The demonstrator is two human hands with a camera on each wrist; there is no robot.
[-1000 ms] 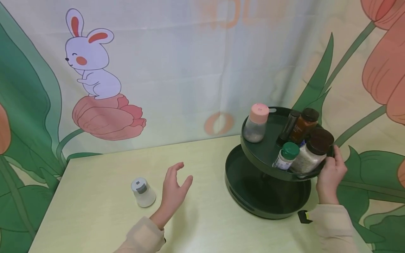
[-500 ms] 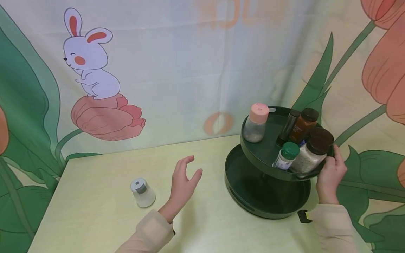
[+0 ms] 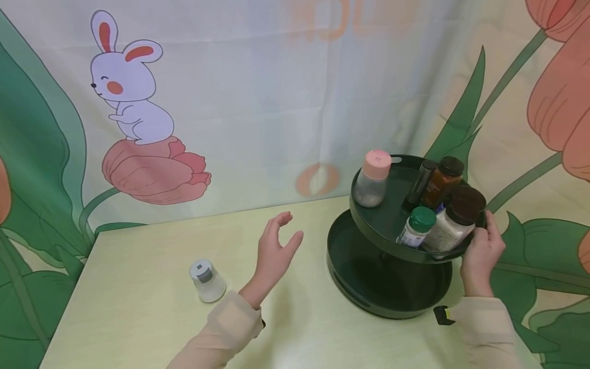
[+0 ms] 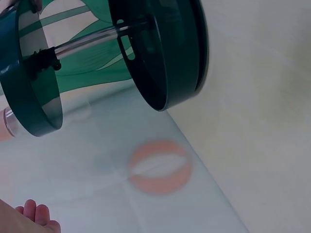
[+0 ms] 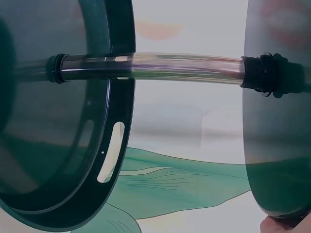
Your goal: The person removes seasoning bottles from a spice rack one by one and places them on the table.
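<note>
A dark green two-tier turntable rack (image 3: 392,289) stands at the right of the table in the head view. My right hand (image 3: 483,259) grips the right rim of its upper tray (image 3: 394,197); a bit of that hand's fingers (image 5: 273,225) shows under the tray in the right wrist view. On the upper tray are a pink-capped bottle (image 3: 372,182), a slim black bottle (image 3: 419,187), an amber bottle (image 3: 440,185), a green-capped bottle (image 3: 417,229) and a brown-lidded jar (image 3: 448,231). My left hand (image 3: 274,251) hovers over the table left of the rack, fingers relaxed and holding nothing.
A white shaker with a grey top (image 3: 207,282) stands on the pale table (image 3: 138,318), left of my left hand. Behind the table hangs a printed cloth (image 3: 258,128). A clear post (image 5: 184,67) joins the two trays.
My left hand has moved right and farther back over the table, away from the white shaker and nearer the rack. The right hand keeps its place on the tray rim.
</note>
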